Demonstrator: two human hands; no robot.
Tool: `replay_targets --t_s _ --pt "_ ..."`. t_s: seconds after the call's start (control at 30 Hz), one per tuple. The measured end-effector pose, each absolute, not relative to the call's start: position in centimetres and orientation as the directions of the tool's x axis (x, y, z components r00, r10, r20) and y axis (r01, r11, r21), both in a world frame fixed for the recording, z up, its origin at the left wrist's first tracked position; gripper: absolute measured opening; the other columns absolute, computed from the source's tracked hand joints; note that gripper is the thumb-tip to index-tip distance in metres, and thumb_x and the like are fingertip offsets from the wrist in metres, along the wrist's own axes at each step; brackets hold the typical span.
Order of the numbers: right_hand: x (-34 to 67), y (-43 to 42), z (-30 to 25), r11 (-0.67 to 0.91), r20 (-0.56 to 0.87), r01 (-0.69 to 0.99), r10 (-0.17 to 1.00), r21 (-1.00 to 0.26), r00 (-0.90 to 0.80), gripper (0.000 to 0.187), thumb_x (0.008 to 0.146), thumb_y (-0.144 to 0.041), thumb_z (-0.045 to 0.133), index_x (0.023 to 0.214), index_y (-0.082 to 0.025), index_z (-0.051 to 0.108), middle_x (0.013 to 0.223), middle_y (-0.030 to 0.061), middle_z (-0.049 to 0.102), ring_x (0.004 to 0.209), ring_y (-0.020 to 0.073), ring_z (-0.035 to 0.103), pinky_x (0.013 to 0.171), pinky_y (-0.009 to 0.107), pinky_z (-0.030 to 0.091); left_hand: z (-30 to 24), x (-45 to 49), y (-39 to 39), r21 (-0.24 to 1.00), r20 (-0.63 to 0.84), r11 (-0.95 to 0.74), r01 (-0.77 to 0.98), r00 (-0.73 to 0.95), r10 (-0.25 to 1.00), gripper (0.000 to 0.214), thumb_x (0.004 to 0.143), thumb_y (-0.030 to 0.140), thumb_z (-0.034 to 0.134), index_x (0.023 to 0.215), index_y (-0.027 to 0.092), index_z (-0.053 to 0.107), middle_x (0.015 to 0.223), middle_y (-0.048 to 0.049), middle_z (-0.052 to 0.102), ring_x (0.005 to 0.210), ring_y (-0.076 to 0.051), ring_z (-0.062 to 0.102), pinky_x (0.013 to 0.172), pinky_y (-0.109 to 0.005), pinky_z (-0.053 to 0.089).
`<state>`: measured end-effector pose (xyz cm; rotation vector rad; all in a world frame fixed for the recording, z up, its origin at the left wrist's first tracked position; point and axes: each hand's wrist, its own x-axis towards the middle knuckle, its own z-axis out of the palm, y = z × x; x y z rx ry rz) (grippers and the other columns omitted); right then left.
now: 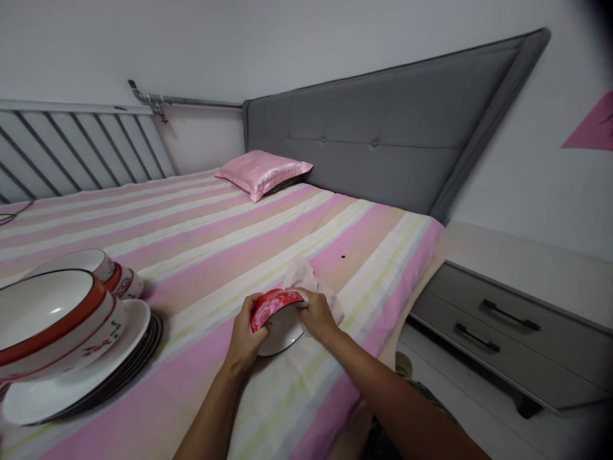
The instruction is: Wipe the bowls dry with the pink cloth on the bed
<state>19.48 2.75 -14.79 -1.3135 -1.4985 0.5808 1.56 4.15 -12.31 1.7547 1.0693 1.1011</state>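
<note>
A small red bowl with pink flowers on its outside is tipped on its side above the bed, its white inside facing me. My left hand is closed around its left edge, thumb over the rim. My right hand is closed at the bowl's right edge, pressing a pale pink cloth against it. Part of the cloth hangs behind that hand onto the sheet. My right fingertips are hidden behind the bowl and cloth.
Stacked large bowls stand on a pile of plates at the left of the striped bed. A pink pillow lies by the grey headboard. A drawer cabinet stands right of the bed.
</note>
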Motion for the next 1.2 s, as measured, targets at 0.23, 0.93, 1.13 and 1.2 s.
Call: replay_targets --t_s 0.23,0.93,1.13,1.2 --pt "19.6 2.5 -14.5 0.263 0.359 0.476 0.926 -0.839 0.121 0.058 0.066 0.000 0.045 0.112 -0.026 0.069 0.097 0.0012 0.075 0.095 0.0200 0.070 0.084 0.028 0.054 -12.7 1.3 4.3 0.901 0.335 -0.389 0.189 0.264 0.904 0.047 0.059 0.026 0.055 0.105 0.018 0.050 0.102 -0.0066 0.061 0.099 -0.027 0.056 0.088 -0.040 0.043" --pt "18.9 1.6 -12.3 0.547 0.754 0.745 0.650 -0.381 -0.092 0.038 0.089 -0.006 0.042 0.117 -0.016 0.065 0.115 0.0072 0.069 0.111 0.0151 0.063 0.095 0.025 0.051 -11.5 2.0 3.1 0.812 0.342 -0.464 0.354 0.356 0.870 0.058 0.053 0.017 0.056 0.110 0.020 0.045 0.101 -0.0038 0.059 0.090 -0.023 0.057 0.081 -0.035 0.046" --pt "19.3 2.3 -13.5 0.532 0.694 0.657 0.720 -0.534 -0.020 0.044 0.081 -0.004 0.045 0.119 -0.016 0.064 0.119 0.0082 0.067 0.113 0.0154 0.062 0.093 0.024 0.051 -10.9 2.1 3.1 0.860 0.305 -0.403 0.312 0.319 0.898 0.055 0.051 0.021 0.053 0.106 0.019 0.046 0.097 -0.0038 0.058 0.089 -0.024 0.056 0.080 -0.036 0.046" --pt "19.4 2.4 -13.8 0.500 0.650 0.635 0.760 -0.589 0.005 0.048 0.077 -0.003 0.046 0.119 -0.017 0.064 0.121 0.0079 0.066 0.113 0.0162 0.062 0.094 0.025 0.051 -10.9 2.0 3.1 0.870 0.303 -0.398 0.291 0.320 0.898 0.055 0.051 0.022 0.054 0.106 0.019 0.046 0.097 -0.0041 0.058 0.091 -0.024 0.056 0.081 -0.037 0.046"
